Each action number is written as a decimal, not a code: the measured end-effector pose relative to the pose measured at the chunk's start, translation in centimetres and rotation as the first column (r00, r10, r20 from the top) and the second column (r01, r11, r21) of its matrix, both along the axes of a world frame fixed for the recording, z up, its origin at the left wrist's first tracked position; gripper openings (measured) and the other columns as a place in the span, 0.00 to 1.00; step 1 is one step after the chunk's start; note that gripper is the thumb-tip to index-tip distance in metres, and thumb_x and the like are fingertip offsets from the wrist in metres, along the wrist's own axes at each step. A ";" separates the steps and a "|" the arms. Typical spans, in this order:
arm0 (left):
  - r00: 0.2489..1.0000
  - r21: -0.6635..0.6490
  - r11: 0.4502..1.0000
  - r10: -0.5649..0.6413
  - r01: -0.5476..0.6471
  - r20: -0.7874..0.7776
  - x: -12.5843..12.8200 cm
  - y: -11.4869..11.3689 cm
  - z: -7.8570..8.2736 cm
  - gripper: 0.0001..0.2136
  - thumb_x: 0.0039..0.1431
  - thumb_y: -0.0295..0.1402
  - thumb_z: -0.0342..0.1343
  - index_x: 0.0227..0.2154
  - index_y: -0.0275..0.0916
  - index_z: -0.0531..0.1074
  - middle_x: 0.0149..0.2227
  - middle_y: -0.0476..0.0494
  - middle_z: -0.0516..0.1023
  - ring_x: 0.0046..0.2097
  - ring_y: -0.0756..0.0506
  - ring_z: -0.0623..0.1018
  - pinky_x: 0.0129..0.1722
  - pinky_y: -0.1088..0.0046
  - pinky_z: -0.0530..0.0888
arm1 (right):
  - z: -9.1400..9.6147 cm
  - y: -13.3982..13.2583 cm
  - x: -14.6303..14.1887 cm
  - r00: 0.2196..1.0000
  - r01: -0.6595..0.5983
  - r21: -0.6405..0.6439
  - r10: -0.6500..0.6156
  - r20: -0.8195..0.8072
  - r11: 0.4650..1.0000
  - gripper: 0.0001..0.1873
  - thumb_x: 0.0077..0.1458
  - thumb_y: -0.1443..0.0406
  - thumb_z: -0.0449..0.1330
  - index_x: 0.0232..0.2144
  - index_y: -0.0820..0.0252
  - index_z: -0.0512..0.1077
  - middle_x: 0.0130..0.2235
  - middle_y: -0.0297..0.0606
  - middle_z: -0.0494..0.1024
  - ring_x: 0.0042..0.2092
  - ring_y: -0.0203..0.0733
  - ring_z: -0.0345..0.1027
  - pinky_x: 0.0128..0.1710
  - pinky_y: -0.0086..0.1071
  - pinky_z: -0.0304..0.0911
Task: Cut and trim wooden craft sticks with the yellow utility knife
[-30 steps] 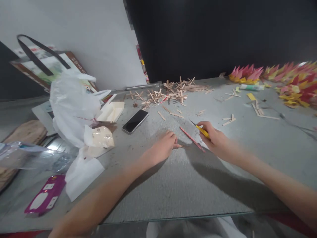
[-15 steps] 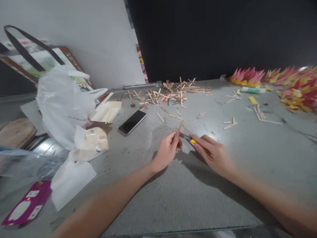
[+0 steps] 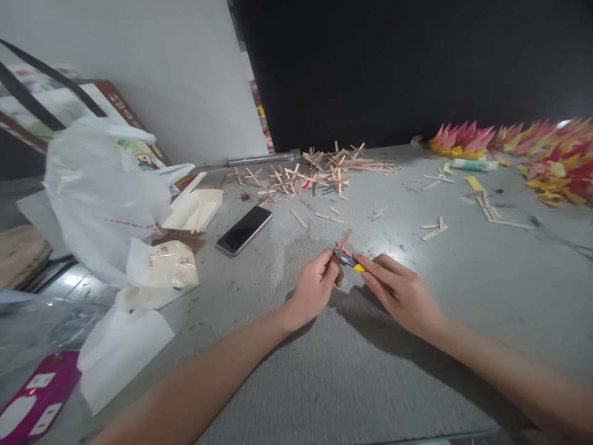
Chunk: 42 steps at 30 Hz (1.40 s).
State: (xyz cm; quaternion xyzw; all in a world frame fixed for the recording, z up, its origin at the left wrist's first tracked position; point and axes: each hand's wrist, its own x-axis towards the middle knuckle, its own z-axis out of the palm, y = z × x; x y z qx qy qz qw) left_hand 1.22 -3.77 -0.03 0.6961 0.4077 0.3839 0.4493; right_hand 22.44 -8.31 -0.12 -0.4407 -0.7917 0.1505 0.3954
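My left hand (image 3: 317, 281) pinches a flat wooden craft stick (image 3: 345, 238), whose far end points up and away from the fingers. In my right hand (image 3: 401, 287) is a utility knife (image 3: 358, 267) with a yellow part near its front. The knife's grey tip lies at the stick, close to my left fingertips; exactly where the blade meets the wood I cannot make out. Beyond my hands, loose sticks (image 3: 329, 218) lie on the grey table (image 3: 296, 383). Farther back is a heap of crossed wooden sticks (image 3: 338, 179).
A phone (image 3: 244, 230) lies left of the sticks. Farther left are a white plastic bag (image 3: 104, 185), a paper tray (image 3: 204, 207) and a purple power strip (image 3: 41, 395). Pink and yellow folded-paper pieces (image 3: 463, 141) and a glue tube (image 3: 473, 164) stand back right.
The stick's far end has tilted right, and the knife tip has shifted slightly down against it. The whole view has turned a little to the right.
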 end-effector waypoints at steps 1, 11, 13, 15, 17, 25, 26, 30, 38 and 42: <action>1.000 0.002 1.000 -0.002 0.002 -0.003 0.0 0.0 0.0 0.14 0.73 0.34 0.45 0.28 0.41 0.63 0.24 0.53 0.70 0.27 0.51 0.69 0.32 0.75 0.65 | 0.0 0.0 0.0 1.000 -0.001 -0.001 0.001 0.001 1.000 0.24 0.72 0.65 0.54 0.68 0.52 0.67 0.37 0.36 0.72 0.32 0.33 0.67 0.34 0.27 0.66; 1.000 0.005 1.000 -0.022 0.022 -0.006 -0.2 0.0 0.0 0.16 0.74 0.36 0.45 0.27 0.41 0.62 0.25 0.53 0.71 0.27 0.51 0.70 0.32 0.74 0.66 | 0.0 0.2 0.0 1.000 -0.025 0.024 0.026 -0.016 0.999 0.24 0.72 0.66 0.54 0.67 0.52 0.67 0.37 0.36 0.72 0.32 0.34 0.68 0.34 0.27 0.67; 1.000 0.000 1.000 -0.016 0.016 -0.011 -0.2 0.0 0.0 0.15 0.74 0.36 0.45 0.28 0.41 0.62 0.25 0.53 0.71 0.27 0.51 0.69 0.32 0.74 0.65 | 0.1 0.1 0.0 0.999 -0.034 0.032 0.034 -0.019 0.999 0.25 0.72 0.66 0.54 0.68 0.52 0.67 0.38 0.36 0.72 0.32 0.34 0.68 0.34 0.27 0.68; 1.000 0.001 1.000 -0.012 0.012 -0.026 -0.2 0.0 0.0 0.15 0.74 0.35 0.45 0.28 0.41 0.63 0.25 0.53 0.71 0.27 0.51 0.69 0.31 0.74 0.65 | 0.2 0.1 -0.1 0.999 -0.031 0.030 0.032 -0.019 0.999 0.25 0.72 0.66 0.54 0.68 0.52 0.67 0.38 0.36 0.72 0.33 0.34 0.69 0.35 0.27 0.68; 0.999 0.007 1.000 -0.012 0.013 -0.042 -0.2 0.0 0.0 0.14 0.73 0.33 0.45 0.29 0.41 0.63 0.25 0.53 0.72 0.27 0.51 0.69 0.31 0.74 0.65 | 0.2 0.1 -0.1 1.000 -0.024 0.027 0.024 -0.017 0.999 0.24 0.72 0.66 0.54 0.67 0.52 0.68 0.37 0.36 0.72 0.33 0.34 0.69 0.35 0.27 0.68; 0.998 0.029 1.000 -0.010 0.012 -0.054 -0.2 0.0 0.0 0.14 0.73 0.33 0.45 0.27 0.41 0.61 0.24 0.53 0.70 0.26 0.51 0.69 0.31 0.74 0.65 | 0.2 0.0 -0.1 1.000 -0.007 0.014 0.007 -0.004 1.000 0.24 0.73 0.65 0.54 0.67 0.51 0.67 0.37 0.36 0.72 0.31 0.33 0.67 0.33 0.27 0.67; 0.998 0.035 0.999 -0.006 0.008 -0.059 -0.2 0.0 0.0 0.14 0.73 0.33 0.45 0.27 0.41 0.61 0.24 0.53 0.70 0.26 0.51 0.69 0.31 0.74 0.65 | 0.2 0.0 -0.1 1.000 -0.004 0.007 0.004 -0.003 1.000 0.24 0.73 0.64 0.53 0.67 0.52 0.68 0.37 0.36 0.72 0.31 0.33 0.67 0.33 0.28 0.67; 0.996 0.065 0.998 0.007 -0.001 -0.084 -0.2 0.0 0.2 0.13 0.72 0.32 0.45 0.28 0.41 0.62 0.23 0.53 0.70 0.26 0.50 0.69 0.30 0.75 0.65 | 0.2 -0.1 -0.2 1.000 0.018 -0.022 -0.018 0.005 1.000 0.23 0.73 0.63 0.52 0.67 0.52 0.68 0.37 0.37 0.73 0.32 0.34 0.68 0.34 0.29 0.68; 0.982 0.151 0.988 0.048 -0.020 -0.185 -0.4 0.2 -0.2 0.13 0.72 0.33 0.46 0.29 0.41 0.64 0.22 0.54 0.63 0.24 0.51 0.63 0.27 0.74 0.61 | 0.0 -0.2 -0.6 1.000 0.023 -0.057 -0.024 -0.019 0.998 0.23 0.74 0.62 0.51 0.67 0.54 0.68 0.36 0.37 0.72 0.31 0.35 0.67 0.34 0.29 0.68; 0.966 0.219 0.976 0.058 -0.001 -0.253 -0.8 0.5 -0.2 0.12 0.72 0.32 0.46 0.30 0.41 0.64 0.25 0.52 0.67 0.26 0.50 0.66 0.30 0.74 0.63 | 0.1 -0.2 -1.0 0.997 0.016 -0.075 -0.021 -0.068 0.997 0.23 0.74 0.62 0.51 0.66 0.55 0.70 0.34 0.36 0.70 0.31 0.34 0.66 0.33 0.28 0.67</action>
